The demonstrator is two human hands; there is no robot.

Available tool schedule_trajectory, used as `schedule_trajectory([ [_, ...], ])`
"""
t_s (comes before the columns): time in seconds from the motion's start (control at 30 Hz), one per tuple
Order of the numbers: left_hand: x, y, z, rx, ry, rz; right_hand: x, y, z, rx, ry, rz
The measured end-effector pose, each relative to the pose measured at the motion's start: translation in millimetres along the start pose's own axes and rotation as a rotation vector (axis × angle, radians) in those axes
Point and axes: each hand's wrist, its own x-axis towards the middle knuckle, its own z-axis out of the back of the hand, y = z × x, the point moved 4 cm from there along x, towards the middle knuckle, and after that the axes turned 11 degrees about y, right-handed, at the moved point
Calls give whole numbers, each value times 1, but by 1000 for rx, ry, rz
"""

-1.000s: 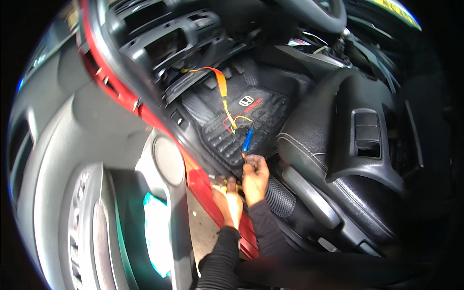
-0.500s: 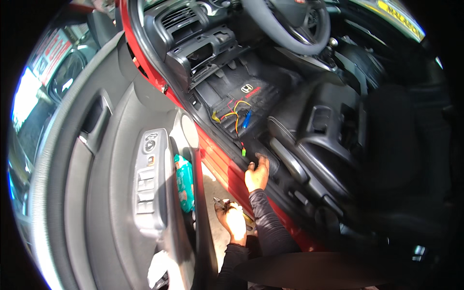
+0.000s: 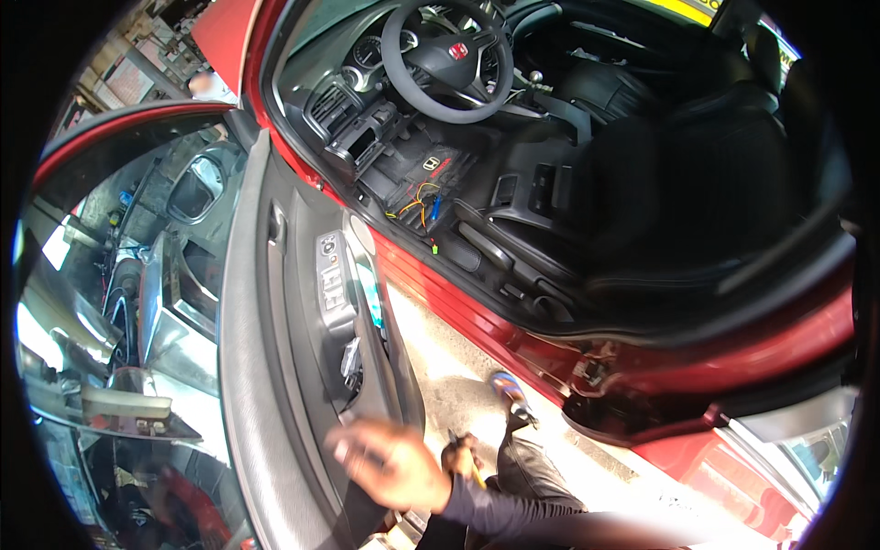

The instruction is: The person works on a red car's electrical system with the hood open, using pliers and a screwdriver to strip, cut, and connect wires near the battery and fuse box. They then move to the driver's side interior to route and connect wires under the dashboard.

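My right hand [image 3: 390, 466] was out in front of me at the low rear corner of the open door [image 3: 275, 385], reaching across from the right. It was blurred. The fingers [image 3: 346, 449] seemed loosely spread toward the door's inner panel, but I could not tell whether they touched it or had begun to close.

The door lay to the left of those fingers, just beside them. Its long axis ran away from me, from that near corner up to the hinge edge by the dash. The switch panel [image 3: 332, 275] sat further along the armrest, well clear of my hand.

My left hand [image 3: 461, 456] hung lower, just right of the right one and against my leg [image 3: 527, 463]. It was wrapped round a thin yellow-handled tool [image 3: 475, 472] that pointed down at the ground.

So the right hand was the nearer to the door – the left was full. Beyond the red sill [image 3: 458, 302], loose wires [image 3: 423, 206] lay on the floor mat.
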Motion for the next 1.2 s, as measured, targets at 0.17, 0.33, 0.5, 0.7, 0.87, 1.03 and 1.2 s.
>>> schedule_trajectory([
  [0.17,-153,60,-2,522,252,-147,-88,172,-63,232,481,388],
  [0.33,-271,101,78,1360,-35,-519,-131,264,-123,6,312,665],
  [0.5,-346,102,127,193,-559,-243,-136,307,-171,-206,159,530],
  [0.7,-429,17,84,-214,-756,-934,-121,295,-187,-415,81,499],
  [0.87,-477,-21,67,-317,-576,-1257,-124,320,-146,-517,-73,593],
  [1.03,-467,-9,59,-311,-526,-968,-134,337,-60,-604,38,576],
  [1.2,-413,25,62,-384,-467,-789,-144,361,39,-681,-192,377],
])
